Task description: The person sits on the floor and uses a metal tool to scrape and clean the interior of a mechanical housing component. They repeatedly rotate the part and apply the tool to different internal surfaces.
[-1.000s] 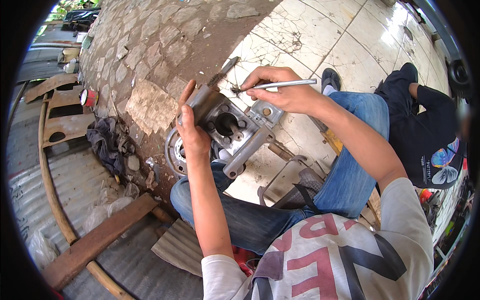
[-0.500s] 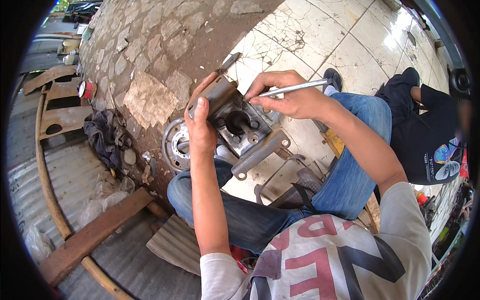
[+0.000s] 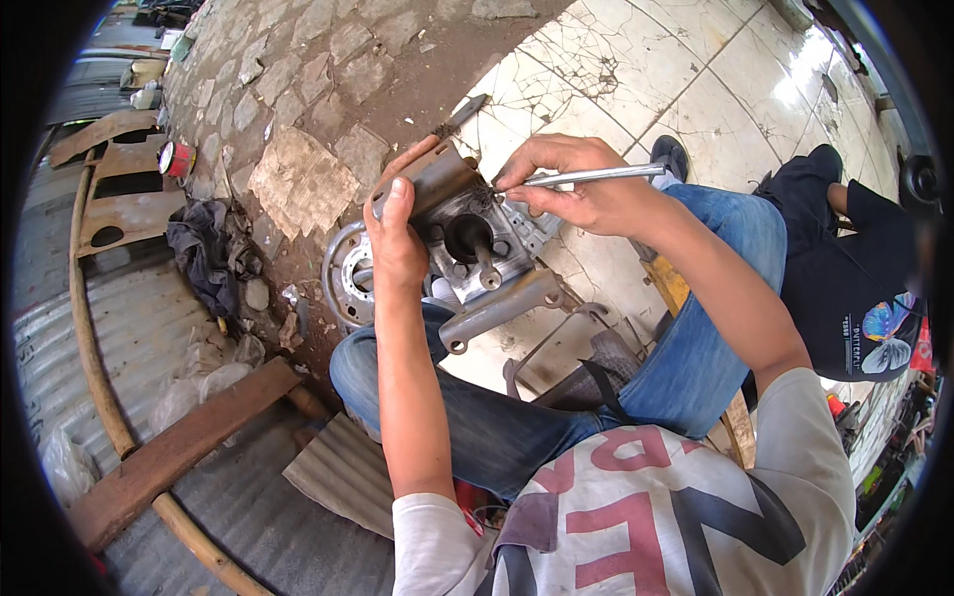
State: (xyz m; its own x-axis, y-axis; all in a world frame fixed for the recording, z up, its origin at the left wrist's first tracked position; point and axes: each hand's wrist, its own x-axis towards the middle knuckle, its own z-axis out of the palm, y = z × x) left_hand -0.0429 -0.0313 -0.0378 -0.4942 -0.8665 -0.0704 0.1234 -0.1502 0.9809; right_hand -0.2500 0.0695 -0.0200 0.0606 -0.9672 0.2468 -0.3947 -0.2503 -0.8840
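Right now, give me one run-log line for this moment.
left hand: holding metal part; right hand: pinching thin rod, tip at part; dark cloth: left side

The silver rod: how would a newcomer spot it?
Find the cracked white tiled floor, then the right hand's grip, seen against it. It holds the silver rod: straight and slender, unlike the bulky metal housing in the left hand's grip.

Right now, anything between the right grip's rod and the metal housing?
Nothing visible. The right grip holds the slim metal rod, its dark tip at the metal housing's upper right edge; contact is unclear. The left grip holds the housing's left side, clear of the tip.
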